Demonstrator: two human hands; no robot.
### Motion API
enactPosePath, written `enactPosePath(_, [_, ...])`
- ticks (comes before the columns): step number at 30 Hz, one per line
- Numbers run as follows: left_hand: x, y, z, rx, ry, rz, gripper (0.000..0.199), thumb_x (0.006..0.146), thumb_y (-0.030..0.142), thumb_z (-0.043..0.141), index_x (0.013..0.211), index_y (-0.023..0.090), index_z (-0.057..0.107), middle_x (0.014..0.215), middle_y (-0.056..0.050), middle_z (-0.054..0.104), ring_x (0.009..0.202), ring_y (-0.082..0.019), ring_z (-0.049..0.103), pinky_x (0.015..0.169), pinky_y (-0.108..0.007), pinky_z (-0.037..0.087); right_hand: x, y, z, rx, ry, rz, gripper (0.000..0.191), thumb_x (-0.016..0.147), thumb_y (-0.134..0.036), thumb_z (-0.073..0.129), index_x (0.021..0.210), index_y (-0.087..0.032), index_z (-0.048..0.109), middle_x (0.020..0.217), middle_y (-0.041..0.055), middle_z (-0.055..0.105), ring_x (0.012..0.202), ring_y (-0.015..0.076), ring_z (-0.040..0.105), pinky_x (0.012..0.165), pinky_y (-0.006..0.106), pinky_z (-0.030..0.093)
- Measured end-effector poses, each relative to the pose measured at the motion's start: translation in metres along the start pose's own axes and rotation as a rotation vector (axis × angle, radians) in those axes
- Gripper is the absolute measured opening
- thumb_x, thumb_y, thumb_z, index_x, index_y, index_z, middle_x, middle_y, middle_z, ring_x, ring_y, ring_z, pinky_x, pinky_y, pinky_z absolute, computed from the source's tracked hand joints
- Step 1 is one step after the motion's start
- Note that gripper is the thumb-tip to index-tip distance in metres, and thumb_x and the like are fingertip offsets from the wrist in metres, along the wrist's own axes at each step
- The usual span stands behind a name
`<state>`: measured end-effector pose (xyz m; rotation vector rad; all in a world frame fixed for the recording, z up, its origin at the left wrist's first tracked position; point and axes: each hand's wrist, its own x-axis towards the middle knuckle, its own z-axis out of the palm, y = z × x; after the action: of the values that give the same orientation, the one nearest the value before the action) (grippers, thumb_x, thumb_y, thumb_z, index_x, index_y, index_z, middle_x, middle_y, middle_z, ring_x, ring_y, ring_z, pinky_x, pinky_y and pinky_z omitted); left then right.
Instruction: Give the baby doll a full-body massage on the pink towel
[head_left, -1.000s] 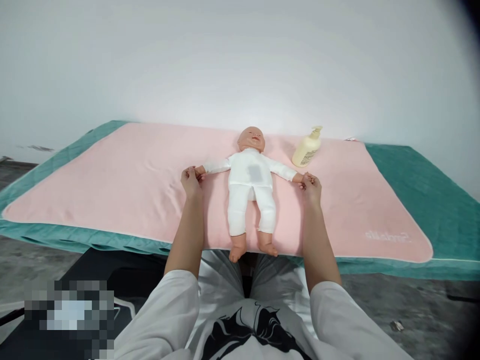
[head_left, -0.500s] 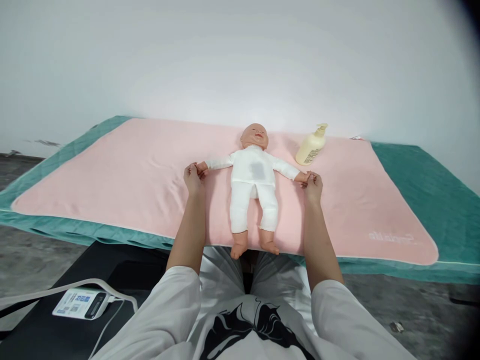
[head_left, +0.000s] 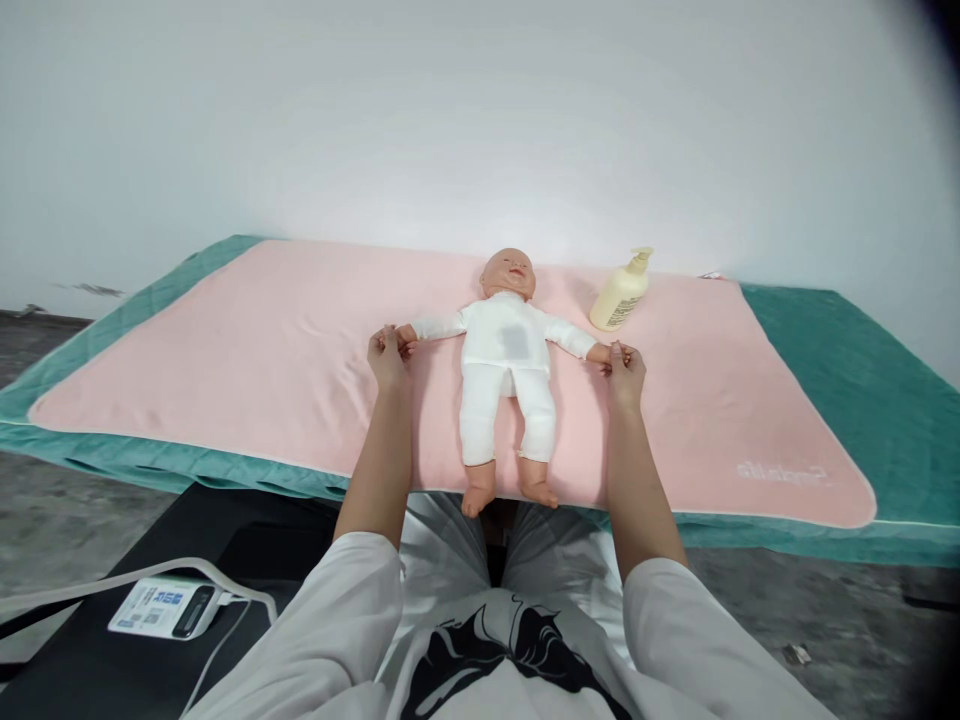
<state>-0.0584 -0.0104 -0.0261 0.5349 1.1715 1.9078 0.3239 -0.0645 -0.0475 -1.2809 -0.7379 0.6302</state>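
Observation:
A baby doll point(head_left: 504, 345) with a white cloth body lies on its back, its arms spread wide and its feet at the near edge of the pink mat point(head_left: 300, 340). A grey patch marks its chest. My left hand point(head_left: 388, 358) is closed on the doll's hand at the left, fingers pinched together. At the right, my right hand point(head_left: 625, 374) pinches the doll's other hand in the same way. Beyond my right hand, a pale yellow pump bottle point(head_left: 621, 293) rests on the mat, leaning in view.
The mat covers much of a table or bed with a green quilted cover point(head_left: 862, 380), set against a white wall point(head_left: 480, 120). Below left, a white device point(head_left: 163, 607) with cables lies on a black surface point(head_left: 82, 660).
Both hands keep hold of the doll's hands with hardly any motion. The whole view has shifted very slightly.

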Motion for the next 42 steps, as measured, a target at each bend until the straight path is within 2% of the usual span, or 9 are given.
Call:
enactPosePath(10, [-0.0015,0.0021,0.0000,-0.026,-0.006,-0.028,0.019,0.095,0.035,0.054,0.088,0.016,0.054,0.068,0.003,0.056,0.043,-0.006,0.052,0.045,-0.019,0.042,-0.0002,0.0002,0.0003,-0.004,0.015,-0.005,0.047,0.080,-0.065,0.058,0.089,-0.018,0.054,0.082,-0.0011,0.062,0.051,0.0061,0.052,0.050,0.023,0.043])
enactPosePath(17, [-0.0027,0.0034,0.0008,-0.007,-0.003,-0.036,0.016,0.095,0.032,0.053,0.090,0.017,0.054,0.070,0.002,0.057,0.045,-0.005,0.053,0.047,-0.019,0.043,-0.0015,-0.0016,0.0008,0.066,0.007,0.000,0.046,0.071,-0.055,0.073,0.094,-0.020,0.054,0.093,0.0003,0.060,0.065,0.0081,0.057,0.053,0.022,0.047])
enactPosePath(23, [-0.0029,0.0031,0.0006,0.014,0.003,-0.018,0.012,0.092,0.028,0.057,0.091,0.016,0.054,0.073,0.002,0.058,0.047,-0.005,0.055,0.047,-0.018,0.043,-0.0029,-0.0018,0.0004,0.058,-0.004,0.012,0.044,0.072,-0.051,0.073,0.097,-0.020,0.055,0.089,-0.0008,0.059,0.060,0.0073,0.054,0.053,0.023,0.047])
enactPosePath(30, [0.0012,-0.0015,-0.0018,0.006,-0.016,-0.012,0.020,0.087,0.033,0.064,0.091,0.017,0.053,0.075,0.002,0.058,0.048,-0.006,0.054,0.048,-0.019,0.043,-0.0049,-0.0066,0.0017,0.051,0.005,0.020,0.042,0.073,-0.052,0.072,0.094,-0.020,0.054,0.084,-0.0011,0.059,0.059,0.0081,0.053,0.053,0.024,0.046])
enactPosePath(38, [0.0006,-0.0016,-0.0017,0.021,-0.009,-0.012,0.016,0.091,0.032,0.058,0.092,0.016,0.053,0.073,0.002,0.058,0.047,-0.006,0.053,0.047,-0.019,0.042,-0.0015,-0.0023,0.0010,0.007,0.031,-0.002,0.045,0.080,-0.063,0.060,0.087,-0.019,0.054,0.082,-0.0010,0.062,0.055,0.0070,0.053,0.051,0.023,0.045])
enactPosePath(42, [-0.0002,0.0003,-0.0011,0.011,-0.008,-0.017,0.018,0.094,0.035,0.055,0.091,0.016,0.054,0.074,0.001,0.058,0.047,-0.006,0.053,0.048,-0.019,0.043,0.0003,-0.0005,0.0011,0.012,0.040,0.015,0.041,0.083,-0.059,0.060,0.088,-0.019,0.054,0.084,-0.0002,0.062,0.054,0.0071,0.053,0.051,0.023,0.044])
